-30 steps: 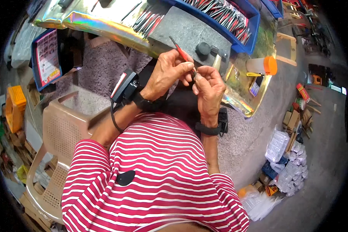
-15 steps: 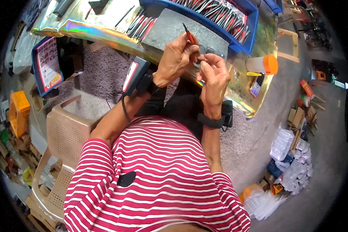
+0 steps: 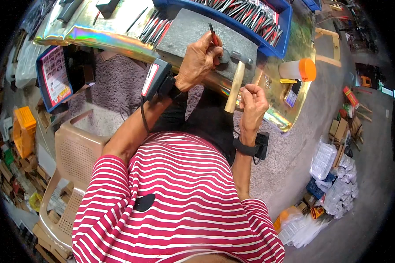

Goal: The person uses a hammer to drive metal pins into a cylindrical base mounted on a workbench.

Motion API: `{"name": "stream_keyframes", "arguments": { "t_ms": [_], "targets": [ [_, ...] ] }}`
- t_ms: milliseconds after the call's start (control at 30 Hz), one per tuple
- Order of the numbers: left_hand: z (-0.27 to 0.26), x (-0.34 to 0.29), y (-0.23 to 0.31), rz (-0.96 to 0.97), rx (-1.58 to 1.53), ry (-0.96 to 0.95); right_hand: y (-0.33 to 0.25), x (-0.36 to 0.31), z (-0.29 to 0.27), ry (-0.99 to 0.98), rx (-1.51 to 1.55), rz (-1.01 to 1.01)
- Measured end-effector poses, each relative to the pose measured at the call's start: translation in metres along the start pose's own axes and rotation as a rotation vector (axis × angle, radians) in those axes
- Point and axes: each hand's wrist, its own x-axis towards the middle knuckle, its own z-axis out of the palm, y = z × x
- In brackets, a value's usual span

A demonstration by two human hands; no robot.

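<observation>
Slim red-and-black rod (image 3: 213,36) juts from the person's left grip (image 3: 197,63), whose thumb and fingers are closed around its red part; its dark tip points away from the body, above a flat grey block (image 3: 184,33). The right grip (image 3: 254,105) has its fingers curled just beside a pale wooden handle (image 3: 235,87); whether they touch it, or pinch anything small, I cannot tell. That handle extends toward the person past the block's near edge. Close to the left fingers, a round dark piece (image 3: 225,57) sits on the block. To the block's left, similar red and black rods (image 3: 156,30) lie side by side on the desk (image 3: 109,38), which is covered in shiny gold foil. Beyond the block, a long blue tray (image 3: 286,41) holds a heap of such rods. Rightward on the foil rests a translucent jar (image 3: 290,70) with an orange lid. Farther out, a beige plastic chair (image 3: 79,149) stands at the person's left, near an orange crate (image 3: 24,131).
</observation>
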Motion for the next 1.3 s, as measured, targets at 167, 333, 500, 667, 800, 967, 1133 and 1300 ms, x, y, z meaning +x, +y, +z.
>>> {"name": "stream_keyframes", "arguments": {
  "t_ms": [167,333,500,667,800,967,1133,1300],
  "targets": [
    [0.0,0.001,0.001,0.013,0.026,-0.019,0.014,0.001,-0.002,0.011,-0.096,-0.039],
    [0.0,0.001,0.001,0.055,0.08,-0.024,0.01,-0.002,0.0,-0.011,-0.16,0.008],
    [0.001,0.001,-0.002,0.146,0.153,0.015,0.011,-0.004,0.001,-0.022,-0.156,0.015],
    [0.001,0.003,-0.004,0.12,0.15,-0.004,0.015,-0.003,0.002,-0.013,-0.171,-0.025],
    [-0.001,0.003,-0.001,0.103,0.119,-0.035,0.014,-0.002,0.004,-0.044,-0.258,-0.122],
    [-0.003,0.003,0.0,0.088,0.064,-0.051,0.014,-0.002,0.006,-0.099,-0.273,-0.041],
    [-0.007,0.005,-0.003,0.077,0.123,-0.122,0.011,-0.003,0.009,-0.176,-0.297,-0.005],
    [-0.005,0.004,-0.006,0.187,0.225,-0.131,0.013,-0.002,0.015,-0.236,0.101,0.174]
  ]
}}
